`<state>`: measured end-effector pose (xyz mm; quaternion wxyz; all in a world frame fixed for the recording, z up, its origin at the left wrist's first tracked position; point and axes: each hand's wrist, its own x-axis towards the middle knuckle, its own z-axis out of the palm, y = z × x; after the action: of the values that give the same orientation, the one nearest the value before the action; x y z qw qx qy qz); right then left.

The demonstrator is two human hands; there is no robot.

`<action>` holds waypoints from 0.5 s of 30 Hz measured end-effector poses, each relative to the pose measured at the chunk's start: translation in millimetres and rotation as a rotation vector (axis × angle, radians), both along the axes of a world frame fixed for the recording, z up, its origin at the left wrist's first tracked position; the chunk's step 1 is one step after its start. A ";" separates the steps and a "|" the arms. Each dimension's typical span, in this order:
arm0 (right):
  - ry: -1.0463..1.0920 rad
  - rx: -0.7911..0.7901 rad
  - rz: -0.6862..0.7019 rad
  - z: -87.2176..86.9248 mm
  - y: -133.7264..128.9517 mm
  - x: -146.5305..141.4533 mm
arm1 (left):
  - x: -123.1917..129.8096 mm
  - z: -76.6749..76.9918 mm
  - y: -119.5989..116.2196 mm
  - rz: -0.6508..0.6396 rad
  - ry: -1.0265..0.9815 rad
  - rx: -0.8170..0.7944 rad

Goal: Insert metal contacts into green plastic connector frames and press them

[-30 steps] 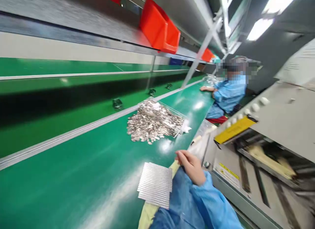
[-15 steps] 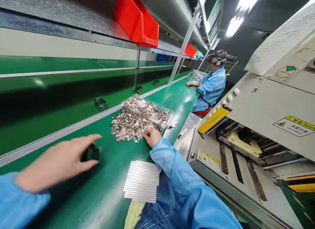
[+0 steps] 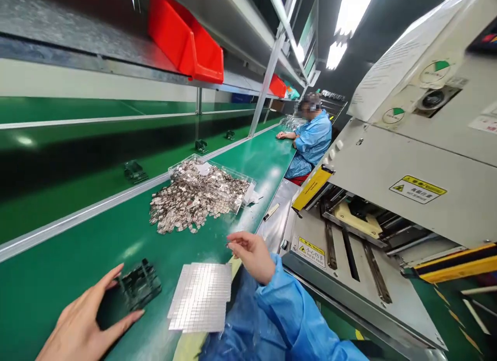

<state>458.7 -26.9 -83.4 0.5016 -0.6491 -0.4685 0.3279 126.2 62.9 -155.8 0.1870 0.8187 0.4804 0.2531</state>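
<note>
My left hand (image 3: 93,314) is open, thumb and fingers spread around the left side of a dark, see-through block-like fixture (image 3: 142,286) on the green bench. Whether a fingertip touches it I cannot tell. My right hand (image 3: 250,255) is closed in a pinch near the bench's front edge; a tiny dark piece, too small to name, shows at its fingertips. Between both hands lies a stack of silvery gridded sheets (image 3: 202,299). Beyond is a heap of small flat metal pieces (image 3: 194,195), spilling out of a clear tray (image 3: 248,192).
Three dark fixtures, one of them here (image 3: 134,172), stand behind the bench's metal rail. A red bin (image 3: 186,40) sits on the shelf above. At right stands a grey machine (image 3: 419,159), with a cutter knife (image 3: 271,212) near it. A person in blue (image 3: 314,135) sits farther along.
My right hand has drawn back from the heap toward the front edge. My left hand has moved lower, its fingers apart beside the dark fixture. The view has turned right.
</note>
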 end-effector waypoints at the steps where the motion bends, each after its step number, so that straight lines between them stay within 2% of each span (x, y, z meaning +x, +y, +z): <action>1: 0.049 0.008 -0.004 1.5 -10.1 -4.3 | 5.3 10.9 -2.2 -0.023 -0.011 -0.015; 4: 0.137 0.014 -0.039 6.3 -33.4 -16.7 | 23.8 39.1 -11.0 -0.019 -0.137 -0.127; 7: 0.133 -0.006 0.003 10.2 -47.0 -29.6 | 45.4 52.9 -26.2 -0.005 -0.490 -0.506; 10: 0.097 0.016 0.081 11.9 -55.6 -47.8 | 66.4 58.9 -48.8 -0.099 -0.773 -0.806; 12: 0.045 0.040 0.111 11.2 -57.7 -60.3 | 75.6 60.7 -62.6 -0.192 -0.819 -0.874; 15: -0.011 0.064 0.131 8.2 -56.4 -73.2 | 81.1 60.4 -74.5 -0.305 -0.812 -0.873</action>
<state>385.4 -83.3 -75.2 0.4968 -0.6025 -0.5231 0.3414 207.3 -11.6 -95.4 0.7070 0.5642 0.3076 0.2953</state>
